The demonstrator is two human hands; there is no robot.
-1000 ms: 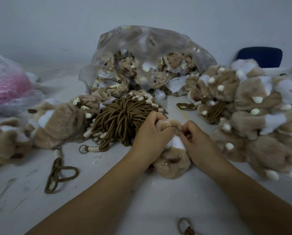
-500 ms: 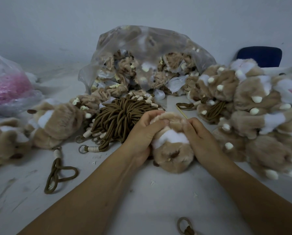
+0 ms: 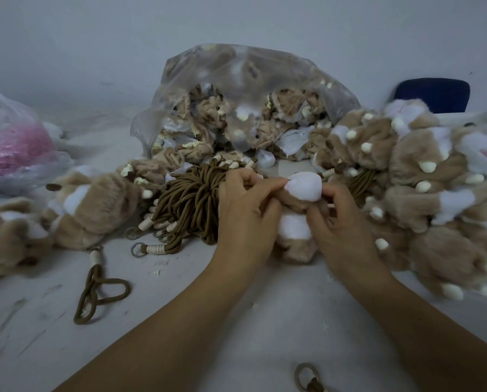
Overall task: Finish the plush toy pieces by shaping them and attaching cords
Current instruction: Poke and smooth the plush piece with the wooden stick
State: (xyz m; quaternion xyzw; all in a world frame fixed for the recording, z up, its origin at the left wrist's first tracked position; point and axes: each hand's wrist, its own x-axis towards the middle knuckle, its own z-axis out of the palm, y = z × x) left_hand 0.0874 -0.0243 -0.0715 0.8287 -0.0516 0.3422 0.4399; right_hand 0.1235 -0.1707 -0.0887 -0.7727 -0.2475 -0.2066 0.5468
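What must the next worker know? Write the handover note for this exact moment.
Left hand: fingers pinch the tan-and-white furry plush piece beside its rounded white tip.
Right hand: grips the same piece from the other side.
The bundle of brown cords with ring ends lies just left of the hands, the clear plastic bag of unshaped pieces behind, the pile of shaped plush pieces at right.
Done: that pile, apparently.
Left: shape the held piece, attach a cord (none visible on it), then empty the bag.

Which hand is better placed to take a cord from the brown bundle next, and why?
Left. The left hand lies right beside the cord bundle; the right hand is across the plush piece, farther off.
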